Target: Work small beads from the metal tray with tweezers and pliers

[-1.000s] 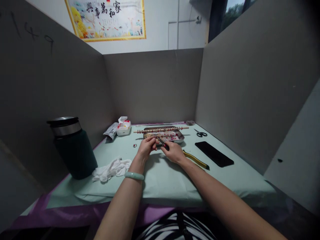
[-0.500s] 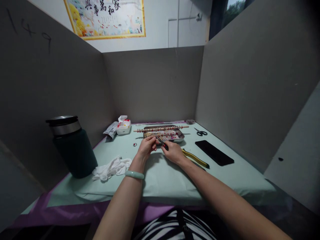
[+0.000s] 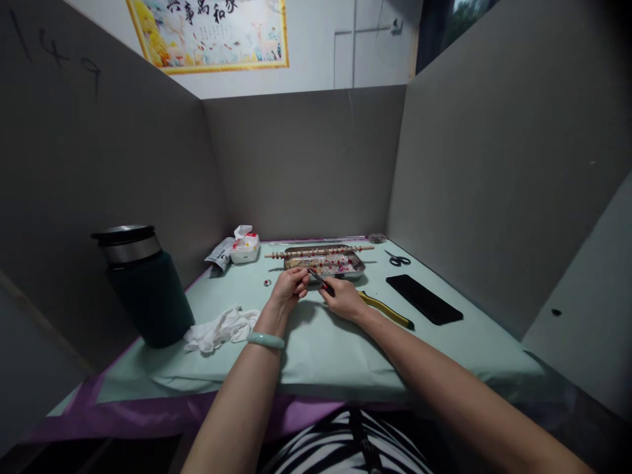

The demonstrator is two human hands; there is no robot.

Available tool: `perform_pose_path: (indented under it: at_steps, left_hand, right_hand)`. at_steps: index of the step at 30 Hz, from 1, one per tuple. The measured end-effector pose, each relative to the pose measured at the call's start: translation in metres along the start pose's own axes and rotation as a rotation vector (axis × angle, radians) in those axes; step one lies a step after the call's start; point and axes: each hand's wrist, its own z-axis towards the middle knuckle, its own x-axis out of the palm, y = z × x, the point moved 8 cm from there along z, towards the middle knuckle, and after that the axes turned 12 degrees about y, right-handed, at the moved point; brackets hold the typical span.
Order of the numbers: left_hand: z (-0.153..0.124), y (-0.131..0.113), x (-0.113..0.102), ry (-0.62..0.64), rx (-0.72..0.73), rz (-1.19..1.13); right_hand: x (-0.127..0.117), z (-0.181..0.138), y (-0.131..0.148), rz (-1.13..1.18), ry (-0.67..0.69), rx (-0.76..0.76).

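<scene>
My right hand is closed around a slim tool with a dark, red-marked handle and a narrow metal tip. That tip points up and left, to the fingers of my left hand. There the left thumb and fingertips are pinched together; what lies between them is too small to make out. Just beyond both hands stands a metal tray of small, glittering beads. A wooden stick strung with small red and silvery rings lies across it. Left of the tray, a small ring with a red spot rests on the cloth.
Yellow-handled pliers lie partly behind my right forearm. Further right are a black phone and scissors. A dark green bottle, crumpled white cloth and white box stand left. Grey panels enclose the table.
The camera view has shifted slightly. Both hands stay almost in place, with the tool's tip still at the left fingertips.
</scene>
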Motion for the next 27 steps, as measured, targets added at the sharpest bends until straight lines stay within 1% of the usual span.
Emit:
perform_pose_path:
  at_steps: [2,6,9,12,15,20,27]
  left_hand:
    - [0.0006,0.0009,-0.0012,0.010,-0.005,0.002]
    - [0.0005,0.0014,-0.0024,-0.019,-0.015,0.019]
    - [0.0005,0.0002,0.0001,-0.027,0.005,0.009]
    - [0.0010,-0.0012,0.0000,-0.051,0.043,-0.010]
    - [0.0020,-0.0015,-0.0025,-0.075,0.077,-0.034]
    - [0.0043,0.0002,-0.0028,-0.064,0.087,-0.069]
    - [0.0027,-0.0006,-0.0076,-0.132,0.095,-0.048]
  right_hand:
    - [0.0012,0.0006,-0.0012,0.036,0.019,-0.004]
    - [0.0054,0.0035,-0.0050,0.132,0.054,0.011]
    - [0.0071,0.0058,-0.0070,0.199,0.067,0.017]
    - [0.0050,0.0065,-0.0069,0.239,0.049,0.007]
    - [0.0017,0.0056,-0.0075,0.244,0.019,0.020]
    - [-0.0004,0.0038,-0.0080,0.216,0.004,0.051]
    - [0.0006,0.0036,-0.0085,0.176,-0.012,0.053]
